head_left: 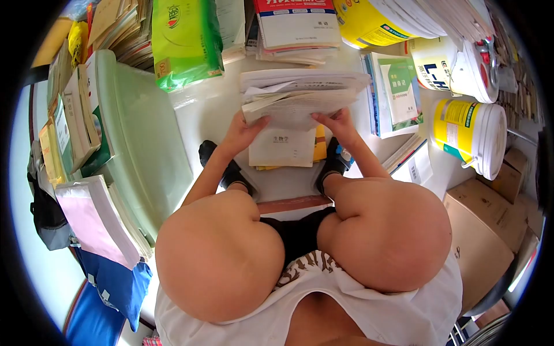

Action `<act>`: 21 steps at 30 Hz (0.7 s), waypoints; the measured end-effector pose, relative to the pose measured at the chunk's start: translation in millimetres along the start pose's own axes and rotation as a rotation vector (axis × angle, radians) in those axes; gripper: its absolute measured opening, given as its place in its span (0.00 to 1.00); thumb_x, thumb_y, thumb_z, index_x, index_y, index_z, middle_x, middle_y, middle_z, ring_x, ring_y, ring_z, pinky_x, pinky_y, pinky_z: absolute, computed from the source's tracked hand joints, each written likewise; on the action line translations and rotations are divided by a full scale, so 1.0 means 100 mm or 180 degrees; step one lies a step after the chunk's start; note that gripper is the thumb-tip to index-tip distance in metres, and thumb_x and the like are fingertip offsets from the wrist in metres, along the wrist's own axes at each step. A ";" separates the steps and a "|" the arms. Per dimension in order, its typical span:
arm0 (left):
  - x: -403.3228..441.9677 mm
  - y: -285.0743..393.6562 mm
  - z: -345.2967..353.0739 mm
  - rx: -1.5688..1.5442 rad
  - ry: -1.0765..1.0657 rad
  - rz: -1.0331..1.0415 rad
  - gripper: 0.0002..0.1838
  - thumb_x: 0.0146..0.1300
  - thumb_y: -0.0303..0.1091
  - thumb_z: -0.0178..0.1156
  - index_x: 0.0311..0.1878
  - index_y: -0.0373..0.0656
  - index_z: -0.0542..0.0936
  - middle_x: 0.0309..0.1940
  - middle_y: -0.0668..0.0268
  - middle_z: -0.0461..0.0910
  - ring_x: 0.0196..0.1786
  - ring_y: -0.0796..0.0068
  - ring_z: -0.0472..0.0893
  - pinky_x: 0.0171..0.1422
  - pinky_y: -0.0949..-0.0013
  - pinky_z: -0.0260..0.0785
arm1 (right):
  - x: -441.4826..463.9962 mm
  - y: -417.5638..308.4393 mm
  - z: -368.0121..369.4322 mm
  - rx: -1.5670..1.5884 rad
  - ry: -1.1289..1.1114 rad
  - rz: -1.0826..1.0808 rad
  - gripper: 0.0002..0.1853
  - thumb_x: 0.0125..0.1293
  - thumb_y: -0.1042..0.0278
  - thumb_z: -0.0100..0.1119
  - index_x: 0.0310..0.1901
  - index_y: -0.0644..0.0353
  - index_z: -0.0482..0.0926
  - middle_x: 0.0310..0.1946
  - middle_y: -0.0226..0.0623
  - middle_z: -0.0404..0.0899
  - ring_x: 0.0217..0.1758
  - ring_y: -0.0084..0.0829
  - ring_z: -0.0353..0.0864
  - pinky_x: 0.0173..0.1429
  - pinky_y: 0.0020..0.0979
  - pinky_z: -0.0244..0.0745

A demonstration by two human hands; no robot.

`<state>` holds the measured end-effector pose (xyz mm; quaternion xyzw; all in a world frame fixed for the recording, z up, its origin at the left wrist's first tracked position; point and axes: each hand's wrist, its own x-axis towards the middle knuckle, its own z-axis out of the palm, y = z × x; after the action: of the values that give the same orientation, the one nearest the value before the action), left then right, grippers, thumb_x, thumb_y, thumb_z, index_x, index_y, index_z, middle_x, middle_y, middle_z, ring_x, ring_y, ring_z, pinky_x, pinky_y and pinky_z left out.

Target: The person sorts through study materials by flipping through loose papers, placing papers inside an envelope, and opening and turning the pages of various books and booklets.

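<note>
A thick, uneven stack of white papers [300,95] is held up between my two hands, in front of my knees. My left hand [245,132] grips its near left edge, with the thumb on top. On the near right edge my right hand [337,124] is closed in the same way, fingers mostly hidden beneath. Below the stack, a white booklet [281,149] with printed characters lies on the floor between my feet, over something yellow [319,144].
Books with a red cover [294,8] and a green packet [184,43] lie beyond the papers. To the right are more books [398,92], several buckets [467,135] and cardboard boxes [485,213]. A pale green bin [138,132] and leaning books [95,216] stand left.
</note>
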<state>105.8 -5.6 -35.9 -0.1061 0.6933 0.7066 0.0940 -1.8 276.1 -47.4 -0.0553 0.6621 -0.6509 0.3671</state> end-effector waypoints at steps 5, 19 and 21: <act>0.18 -0.04 -0.05 0.0353 -0.0480 0.1518 0.22 0.66 0.31 0.69 0.62 0.36 0.82 0.60 0.61 0.83 0.63 0.63 0.80 0.72 0.62 0.69 | 0.07 -0.19 0.13 -0.0053 -0.0091 -0.0832 0.15 0.68 0.77 0.67 0.56 0.63 0.84 0.56 0.41 0.85 0.62 0.35 0.82 0.69 0.34 0.74; 0.01 -0.18 0.05 0.0799 -0.0068 -0.1172 0.23 0.63 0.37 0.73 0.59 0.38 0.82 0.57 0.59 0.84 0.60 0.60 0.80 0.64 0.63 0.73 | 0.03 0.24 0.03 -0.1418 0.0516 -0.0663 0.12 0.74 0.69 0.64 0.55 0.62 0.83 0.48 0.37 0.86 0.47 0.33 0.85 0.54 0.37 0.83; 0.02 -0.51 -0.01 0.1660 0.0133 -0.0151 0.27 0.60 0.37 0.76 0.59 0.37 0.80 0.56 0.55 0.82 0.57 0.53 0.80 0.63 0.60 0.74 | 0.02 0.27 -0.11 -0.1270 0.0610 -0.1201 0.12 0.72 0.69 0.67 0.54 0.62 0.83 0.45 0.35 0.86 0.49 0.31 0.84 0.54 0.34 0.80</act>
<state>117.9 -5.5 -85.4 -0.1091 0.8511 0.4993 0.1204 2.2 288.0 -74.1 -0.1869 0.7868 -0.5669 0.1572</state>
